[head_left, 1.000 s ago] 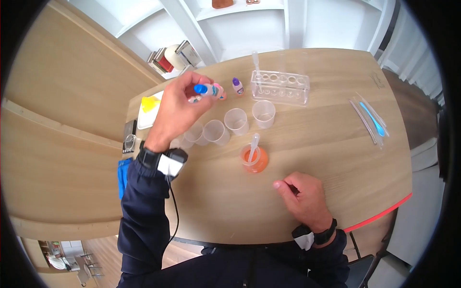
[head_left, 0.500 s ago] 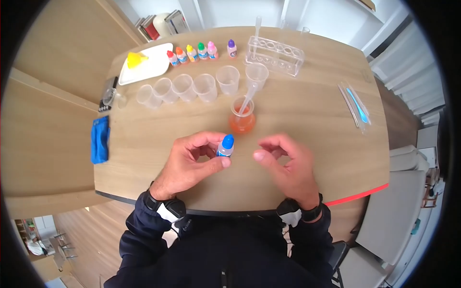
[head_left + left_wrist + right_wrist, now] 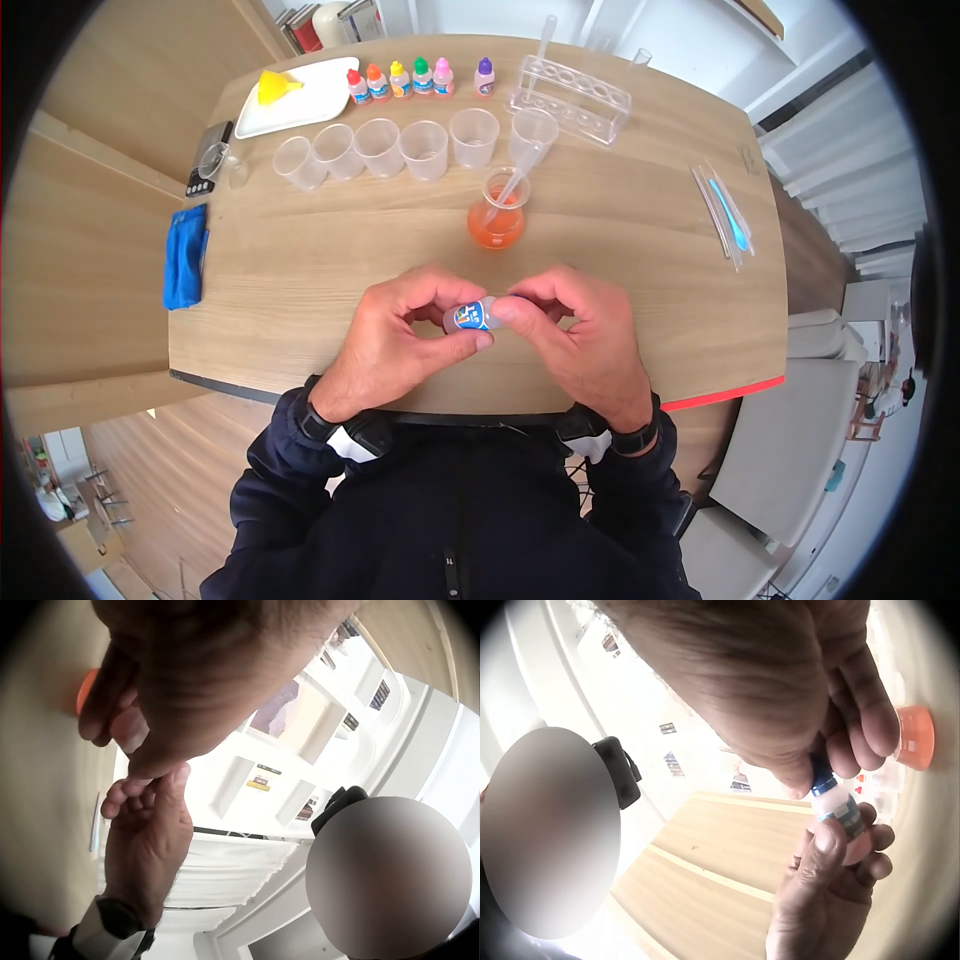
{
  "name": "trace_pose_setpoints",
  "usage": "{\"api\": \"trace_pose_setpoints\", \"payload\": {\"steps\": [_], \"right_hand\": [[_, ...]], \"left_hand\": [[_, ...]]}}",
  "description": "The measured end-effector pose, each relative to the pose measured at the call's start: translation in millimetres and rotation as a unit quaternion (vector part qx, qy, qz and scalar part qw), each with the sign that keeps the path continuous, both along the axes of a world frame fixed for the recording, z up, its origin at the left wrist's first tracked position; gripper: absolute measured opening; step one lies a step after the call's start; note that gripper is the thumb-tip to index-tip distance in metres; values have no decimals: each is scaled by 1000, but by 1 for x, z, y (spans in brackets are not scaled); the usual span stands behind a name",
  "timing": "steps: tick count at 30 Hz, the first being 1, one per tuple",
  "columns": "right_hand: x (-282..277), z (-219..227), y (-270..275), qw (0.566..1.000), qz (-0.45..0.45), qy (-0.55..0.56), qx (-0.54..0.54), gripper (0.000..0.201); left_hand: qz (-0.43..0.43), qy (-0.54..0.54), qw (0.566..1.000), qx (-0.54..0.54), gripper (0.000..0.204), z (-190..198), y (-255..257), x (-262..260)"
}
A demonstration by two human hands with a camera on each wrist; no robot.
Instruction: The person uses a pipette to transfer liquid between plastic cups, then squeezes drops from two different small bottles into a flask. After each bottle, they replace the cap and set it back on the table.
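Note:
My left hand [image 3: 395,335] grips a small dropper bottle [image 3: 470,316] by its body, tilted sideways near the table's front edge. From the other side my right hand [image 3: 585,335] pinches its blue cap [image 3: 823,772], which the fingers mostly cover in the head view. The label is blue and white. Just beyond the hands stands a glass flask [image 3: 496,222] of orange liquid, with a clear plastic pipette [image 3: 513,184] leaning in its neck. In the left wrist view my left hand [image 3: 187,682] hides the bottle.
Several clear plastic cups [image 3: 424,150] stand in a row behind the flask. Farther back are several colour-capped bottles [image 3: 400,80], a white tray [image 3: 310,105] with a yellow funnel [image 3: 275,87], and a test tube rack [image 3: 570,98]. A blue cloth [image 3: 185,257] lies left, stirring sticks [image 3: 722,215] right.
My left hand has brought the blue-capped bottle from the back left to the front of the table and tipped it. The right hand has come in and taken hold of its cap.

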State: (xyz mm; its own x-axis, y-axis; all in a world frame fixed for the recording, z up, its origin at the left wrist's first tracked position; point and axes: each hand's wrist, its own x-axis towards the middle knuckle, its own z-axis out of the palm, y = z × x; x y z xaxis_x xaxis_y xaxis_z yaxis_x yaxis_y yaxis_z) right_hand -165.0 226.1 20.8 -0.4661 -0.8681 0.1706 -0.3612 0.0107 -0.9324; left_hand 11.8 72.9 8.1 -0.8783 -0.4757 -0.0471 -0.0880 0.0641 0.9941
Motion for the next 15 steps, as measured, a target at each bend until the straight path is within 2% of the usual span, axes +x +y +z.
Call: {"api": "trace_pose_setpoints", "payload": {"steps": [6,9,12,15], "right_hand": [[0,2,0,998,26,26,-47,17],[-4,8,4,996,59,62,-14,16],[-5,15,-3,992,59,75,-81,19],[-2,19,2,998,42,46,-15,26]], "left_hand": [[-8,33,999,35,36,-7,-1,5],[-17,17,997,77,36,-7,-3,7],[-15,8,997,74,36,-7,-3,8],[-14,18,998,56,36,-9,-3,9]]}}
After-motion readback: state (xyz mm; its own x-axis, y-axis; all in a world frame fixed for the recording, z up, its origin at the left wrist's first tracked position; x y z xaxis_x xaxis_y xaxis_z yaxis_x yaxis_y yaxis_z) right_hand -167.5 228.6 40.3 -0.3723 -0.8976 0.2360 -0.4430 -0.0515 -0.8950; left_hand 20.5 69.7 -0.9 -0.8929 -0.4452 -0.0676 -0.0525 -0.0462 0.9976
